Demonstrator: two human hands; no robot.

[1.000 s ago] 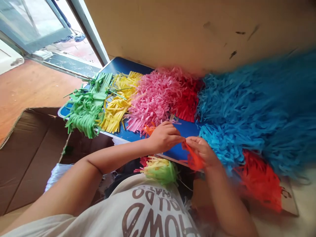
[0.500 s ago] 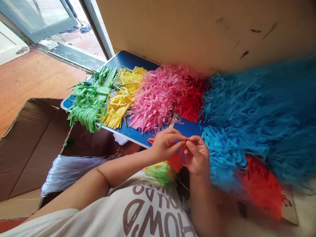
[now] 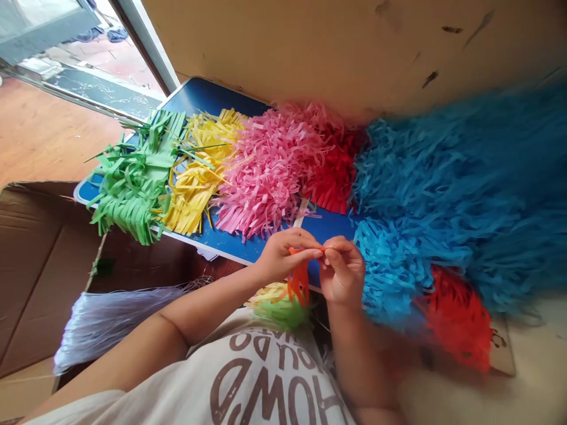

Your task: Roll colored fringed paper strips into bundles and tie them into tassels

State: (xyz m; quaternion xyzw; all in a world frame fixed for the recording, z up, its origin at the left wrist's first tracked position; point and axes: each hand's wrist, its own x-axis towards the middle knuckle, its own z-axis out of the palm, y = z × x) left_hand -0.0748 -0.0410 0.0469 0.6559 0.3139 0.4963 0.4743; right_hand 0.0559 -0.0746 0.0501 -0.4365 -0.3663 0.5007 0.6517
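In front of my chest, both hands pinch a piece of orange fringed paper. My left hand is closed on it with thumb and fingertips, and the cut strips hang below that hand. Fingers curled, my right hand grips the other end. A thin twisted orange part runs between the two sets of fingertips. Just beyond the hands lies the blue table. Under the left hand, a yellow and green fringe bundle rests near my shirt.
Green, yellow, pink and red paper fringes line the table. A large blue fringe pile and an orange-red bundle lie right. Left are a cardboard box and white strands.
My view has shifted, so the table appears further left. The orange paper between my fingertips now looks pulled into a thin, nearly level twist, and its strips hang under my left hand.
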